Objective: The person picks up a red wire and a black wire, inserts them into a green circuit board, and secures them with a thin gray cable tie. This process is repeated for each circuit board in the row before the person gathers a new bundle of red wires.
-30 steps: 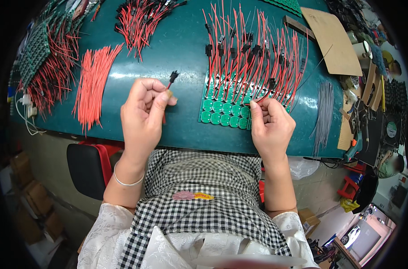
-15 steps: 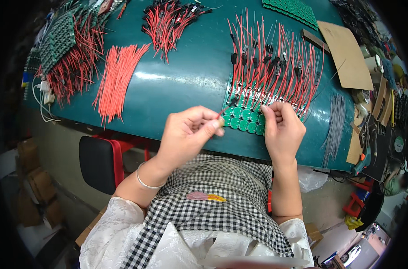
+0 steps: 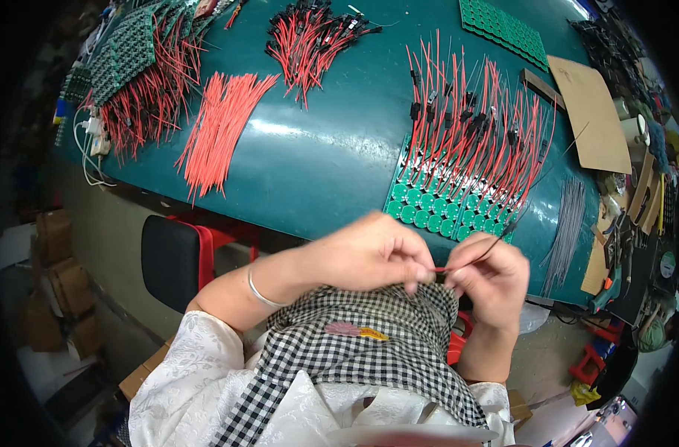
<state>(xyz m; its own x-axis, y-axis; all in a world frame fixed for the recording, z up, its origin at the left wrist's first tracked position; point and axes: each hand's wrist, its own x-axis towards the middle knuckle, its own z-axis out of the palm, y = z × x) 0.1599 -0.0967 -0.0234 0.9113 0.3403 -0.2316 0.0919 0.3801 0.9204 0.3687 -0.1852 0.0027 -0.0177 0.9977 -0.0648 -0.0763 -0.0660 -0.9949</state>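
A thin, red, plastic-coated wire [image 3: 440,269] spanned the small gap between the 2 hands, in front of the black-and-white checked cloth apron [image 3: 369,357] and clear of the table edge; the left hand [image 3: 365,255] had its fingertips pinched on that wire; the right hand [image 3: 496,279] pinched a thin dark wire [image 3: 491,249] where the 2 met, though whether they were joined could not be told; a loose pinch might have let either slip, and a hard pull might have parted them; beyond lay flat green circuit boards with round discs [image 3: 425,217], under a spread of red and black wires with black plastic connectors [image 3: 488,112], which a trailing end could have snagged; farther left, on the glossy teal tabletop [image 3: 317,167], lay a bundle of straight red wires [image 3: 224,134].
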